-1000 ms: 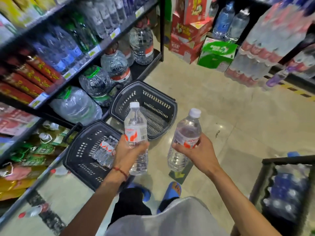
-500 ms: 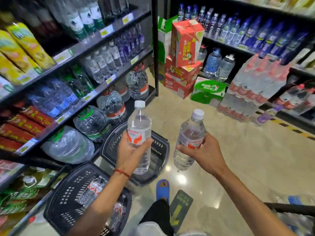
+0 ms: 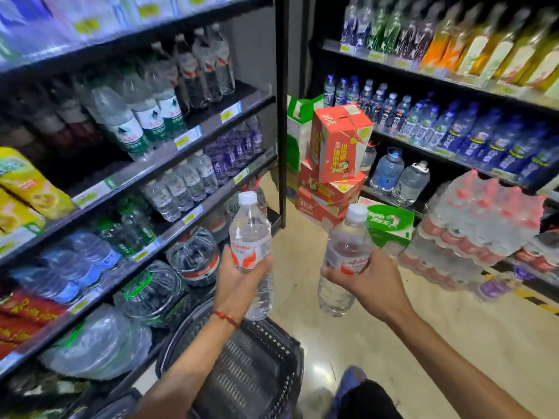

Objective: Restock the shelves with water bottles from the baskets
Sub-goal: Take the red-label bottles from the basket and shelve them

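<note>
My left hand grips a clear water bottle with a white cap and red-and-white label, held upright. My right hand grips a second, similar water bottle, tilted slightly to the right. Both bottles are held in front of the left shelving unit, whose shelves carry rows of water bottles. Below my hands a black plastic basket sits on the floor, its visible part showing nothing inside. The corner of a second basket shows at the bottom edge.
Large water jugs line the bottom shelf on the left. Red cartons and a green carton are stacked at the aisle's end. Shrink-wrapped bottle packs stand on the right floor below a drinks shelf. Beige tiled floor lies between.
My view has tilted upward from the baskets toward the shelves. Both hands have risen with their bottles and still hold them. The lower basket has slid almost out of view.
</note>
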`<move>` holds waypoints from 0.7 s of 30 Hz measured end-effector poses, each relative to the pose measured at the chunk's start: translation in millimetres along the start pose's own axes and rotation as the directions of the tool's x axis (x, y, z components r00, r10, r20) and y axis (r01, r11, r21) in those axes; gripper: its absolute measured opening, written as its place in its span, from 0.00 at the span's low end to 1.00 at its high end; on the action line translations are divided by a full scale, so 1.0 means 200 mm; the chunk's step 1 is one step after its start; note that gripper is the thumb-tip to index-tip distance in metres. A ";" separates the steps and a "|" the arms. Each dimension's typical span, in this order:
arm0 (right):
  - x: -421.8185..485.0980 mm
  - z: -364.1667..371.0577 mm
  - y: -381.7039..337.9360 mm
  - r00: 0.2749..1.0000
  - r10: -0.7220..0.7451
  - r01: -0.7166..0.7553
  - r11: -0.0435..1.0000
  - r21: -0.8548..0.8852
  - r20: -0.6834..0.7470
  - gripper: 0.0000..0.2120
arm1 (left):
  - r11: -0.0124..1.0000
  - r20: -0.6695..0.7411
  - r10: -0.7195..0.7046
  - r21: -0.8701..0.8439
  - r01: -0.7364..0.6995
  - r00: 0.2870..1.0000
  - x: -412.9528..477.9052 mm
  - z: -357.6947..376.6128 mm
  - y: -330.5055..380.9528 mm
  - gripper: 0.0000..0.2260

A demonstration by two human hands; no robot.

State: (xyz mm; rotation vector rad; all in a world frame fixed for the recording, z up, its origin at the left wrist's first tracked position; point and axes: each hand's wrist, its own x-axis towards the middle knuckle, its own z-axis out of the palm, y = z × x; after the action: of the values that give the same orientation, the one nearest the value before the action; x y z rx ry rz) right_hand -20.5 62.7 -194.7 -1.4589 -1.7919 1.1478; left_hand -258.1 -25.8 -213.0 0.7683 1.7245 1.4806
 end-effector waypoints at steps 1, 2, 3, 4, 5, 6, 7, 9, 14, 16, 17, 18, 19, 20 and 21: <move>0.09 0.00 -0.01 1.000 -0.012 0.012 1.000 -0.003 0.004 0.31 | 1.000 -0.017 0.004 0.000 -0.004 1.000 0.07 0.02 0.02 0.25; 0.19 0.00 -0.02 1.000 -0.024 0.024 1.000 0.005 0.011 0.31 | 1.000 -0.038 0.010 0.005 -0.010 0.999 0.14 0.04 0.03 0.27; 0.28 0.00 -0.02 0.999 -0.037 0.036 0.999 0.013 0.021 0.31 | 1.000 -0.061 0.016 0.012 -0.015 0.998 0.21 0.07 0.05 0.29; 0.38 0.00 -0.02 0.998 -0.050 0.050 0.999 0.014 0.029 0.31 | 0.999 -0.083 0.026 0.020 -0.025 0.996 0.28 0.09 0.06 0.31; 0.49 0.00 -0.03 0.997 -0.061 0.061 0.998 0.010 0.039 0.32 | 0.999 -0.108 0.032 0.027 -0.029 0.994 0.35 0.12 0.07 0.30; 0.60 0.00 -0.03 0.996 -0.074 0.073 0.997 0.007 0.049 0.33 | 0.999 -0.139 0.032 0.027 -0.029 0.990 0.43 0.15 0.09 0.29; 0.70 0.00 -0.04 0.994 -0.087 0.088 0.996 -0.004 0.061 0.33 | 0.999 -0.168 0.035 0.021 -0.032 0.985 0.50 0.19 0.11 0.27; 0.92 -0.01 -0.06 0.988 -0.124 0.129 0.991 -0.044 0.097 0.32 | 0.999 -0.210 0.046 0.022 -0.042 0.977 0.64 0.26 0.14 0.23; 1.47 -0.08 -0.16 0.960 -0.204 0.236 0.959 -0.159 0.193 0.34 | 1.000 -0.352 0.015 -0.003 -0.017 0.936 0.98 0.46 0.28 0.25; 1.66 -0.11 -0.20 0.943 -0.231 0.273 0.949 -0.157 0.240 0.35 | 1.000 -0.417 0.027 0.004 -0.028 0.908 1.08 0.52 0.32 0.24; 1.76 -0.11 -0.23 0.934 -0.243 0.286 0.947 -0.143 0.262 0.36 | 0.999 -0.449 0.038 0.014 -0.035 0.893 1.13 0.55 0.35 0.25; 1.85 -0.11 -0.25 0.926 -0.257 0.300 0.945 -0.127 0.276 0.36 | 0.999 -0.473 0.047 0.028 -0.039 0.880 1.17 0.58 0.37 0.25; 1.94 -0.11 -0.28 0.917 -0.274 0.317 0.942 -0.113 0.289 0.36 | 0.998 -0.489 0.056 0.041 -0.042 0.871 1.21 0.60 0.40 0.24; 2.03 -0.10 -0.31 0.907 -0.295 0.336 0.937 -0.094 0.301 0.36 | 0.998 -0.501 0.063 0.047 -0.046 0.863 1.24 0.62 0.43 0.22; 2.10 -0.08 -0.35 0.898 -0.314 0.351 0.934 -0.072 0.307 0.36 | 0.998 -0.509 0.067 0.048 -0.049 0.858 1.28 0.62 0.45 0.21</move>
State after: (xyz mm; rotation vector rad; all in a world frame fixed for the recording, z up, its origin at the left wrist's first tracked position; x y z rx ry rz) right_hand -148.9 468.3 -165.6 -1.0248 -2.2496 1.1293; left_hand -299.3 267.2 -169.5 0.4648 2.1321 1.8175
